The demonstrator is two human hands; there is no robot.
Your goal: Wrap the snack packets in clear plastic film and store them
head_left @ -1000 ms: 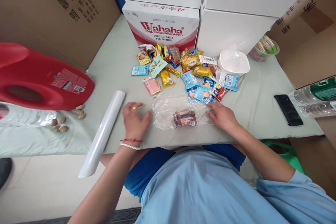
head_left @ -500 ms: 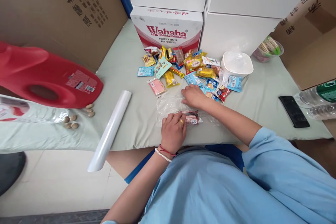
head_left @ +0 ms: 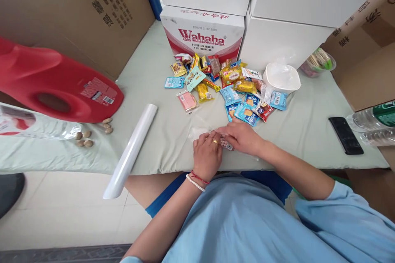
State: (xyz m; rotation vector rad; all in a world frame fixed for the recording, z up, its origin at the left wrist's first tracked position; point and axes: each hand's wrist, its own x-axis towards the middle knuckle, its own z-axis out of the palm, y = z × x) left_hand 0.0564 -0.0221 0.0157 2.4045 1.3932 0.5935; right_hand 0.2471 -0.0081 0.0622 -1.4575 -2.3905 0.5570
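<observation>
My left hand [head_left: 207, 152], with a ring and bracelets on it, presses bent fingers onto a small reddish-brown snack packet [head_left: 227, 144] at the table's near edge. Clear plastic film [head_left: 197, 129] lies under and around that packet. Beside it, my right hand [head_left: 243, 136] is closed on the film and draws it over the packet, fingertips close to my left fingers. Both hands partly hide the packet. Just beyond lie blue biscuit packets [head_left: 247, 114] and a pink snack packet [head_left: 187, 101].
A roll of plastic film [head_left: 132, 150] overhangs the edge at left. A red jug [head_left: 70, 86] and several nuts [head_left: 83, 139] lie farther left. A white bowl [head_left: 282, 77] stands behind the snacks; a phone [head_left: 345, 135] lies right. Boxes [head_left: 202, 35] line the back.
My right hand has moved down toward me, from the film's far edge to the packet, bringing the film with it. My left hand stays on the packet.
</observation>
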